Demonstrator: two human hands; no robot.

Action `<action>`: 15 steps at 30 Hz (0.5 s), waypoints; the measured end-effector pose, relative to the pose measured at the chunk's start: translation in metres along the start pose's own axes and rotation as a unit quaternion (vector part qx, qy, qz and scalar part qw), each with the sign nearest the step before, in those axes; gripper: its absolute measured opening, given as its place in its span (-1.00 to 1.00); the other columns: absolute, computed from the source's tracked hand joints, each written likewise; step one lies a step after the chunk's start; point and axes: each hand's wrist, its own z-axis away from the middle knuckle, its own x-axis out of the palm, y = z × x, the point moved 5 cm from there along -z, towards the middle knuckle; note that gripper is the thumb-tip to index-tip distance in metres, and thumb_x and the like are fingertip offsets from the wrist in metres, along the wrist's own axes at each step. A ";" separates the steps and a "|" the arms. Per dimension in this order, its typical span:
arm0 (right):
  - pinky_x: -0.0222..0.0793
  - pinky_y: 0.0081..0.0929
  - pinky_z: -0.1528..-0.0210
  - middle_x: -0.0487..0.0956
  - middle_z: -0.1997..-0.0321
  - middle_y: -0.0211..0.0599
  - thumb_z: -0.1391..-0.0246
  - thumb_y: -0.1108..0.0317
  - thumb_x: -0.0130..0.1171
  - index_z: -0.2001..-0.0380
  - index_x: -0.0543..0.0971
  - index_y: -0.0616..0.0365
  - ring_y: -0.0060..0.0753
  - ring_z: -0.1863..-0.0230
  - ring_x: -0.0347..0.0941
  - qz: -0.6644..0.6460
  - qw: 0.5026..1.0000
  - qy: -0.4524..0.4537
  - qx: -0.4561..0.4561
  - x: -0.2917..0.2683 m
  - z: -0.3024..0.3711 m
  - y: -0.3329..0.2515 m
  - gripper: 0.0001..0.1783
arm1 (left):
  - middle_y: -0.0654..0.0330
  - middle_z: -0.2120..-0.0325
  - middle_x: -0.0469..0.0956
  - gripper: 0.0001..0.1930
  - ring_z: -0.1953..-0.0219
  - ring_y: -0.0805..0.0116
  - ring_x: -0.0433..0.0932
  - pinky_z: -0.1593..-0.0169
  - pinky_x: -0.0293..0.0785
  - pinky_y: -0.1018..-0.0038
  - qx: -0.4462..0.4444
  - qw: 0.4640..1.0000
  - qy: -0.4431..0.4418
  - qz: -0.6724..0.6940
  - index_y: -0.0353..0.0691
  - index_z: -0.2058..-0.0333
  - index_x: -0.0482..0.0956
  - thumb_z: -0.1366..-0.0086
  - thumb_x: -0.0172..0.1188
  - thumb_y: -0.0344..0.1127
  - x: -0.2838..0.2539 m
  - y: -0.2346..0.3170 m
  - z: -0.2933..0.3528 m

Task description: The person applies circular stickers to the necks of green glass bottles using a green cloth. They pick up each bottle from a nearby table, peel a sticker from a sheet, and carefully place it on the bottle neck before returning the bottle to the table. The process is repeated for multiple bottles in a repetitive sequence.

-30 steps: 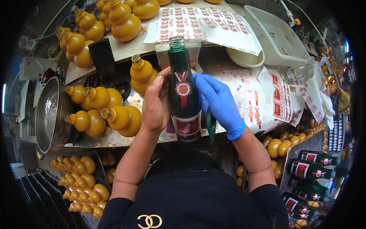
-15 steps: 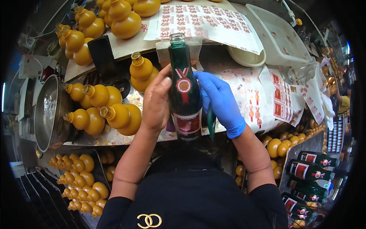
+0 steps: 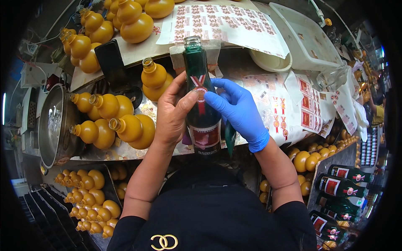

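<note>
Looks down on a worktop crowded with yellow gourd-shaped bottles left of the green bottle, with a metal pan farther out on that side. Shows a large printed sheet beyond the green bottle's mouth and a sheet of medal stickers to its right. Holds the green bottle between both hands, long axis running away from the body: mouth far, base near, with a dark shirt past the base. Cups the bottle's left flank with the bare left hand and its right flank with the blue-gloved right hand, both touching, neither nearer. Lays both thumbs on the round medal label, tips just apart, mouthward of the red label. Curls fingers round the sides; cannot tell how far underneath. Shows a dark green piece right of the bottle, below the glove; cannot tell whether held.
</note>
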 end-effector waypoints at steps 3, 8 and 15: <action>-0.06 -0.73 0.60 0.26 0.72 -0.71 -0.08 0.15 0.30 0.08 0.57 0.16 -0.89 0.65 0.07 0.001 1.000 0.004 0.009 0.000 0.001 -0.002 -0.60 | 0.11 0.03 0.49 -0.41 0.05 0.39 0.51 -0.09 0.41 0.44 0.002 1.000 0.001 0.000 -0.37 -0.18 0.30 -0.22 0.26 -0.31 -0.001 0.000 0.000; -0.06 -0.73 0.60 0.26 0.72 -0.71 -0.08 0.16 0.30 0.09 0.57 0.17 -0.89 0.65 0.07 0.005 1.000 0.009 0.014 0.001 0.001 -0.003 -0.61 | 0.12 0.03 0.49 -0.43 0.05 0.40 0.50 -0.09 0.40 0.44 0.005 1.000 0.004 -0.003 -0.37 -0.18 0.30 -0.23 0.24 -0.30 0.000 0.000 0.000; -0.07 -0.73 0.60 0.24 0.73 -0.71 -0.09 0.16 0.30 0.10 0.58 0.15 -0.89 0.65 0.06 0.005 1.000 0.012 -0.004 0.001 -0.001 0.000 -0.62 | 0.11 0.04 0.49 -0.43 0.04 0.39 0.50 -0.10 0.39 0.43 0.002 1.000 0.004 0.008 -0.37 -0.16 0.31 -0.23 0.24 -0.28 0.001 0.001 -0.001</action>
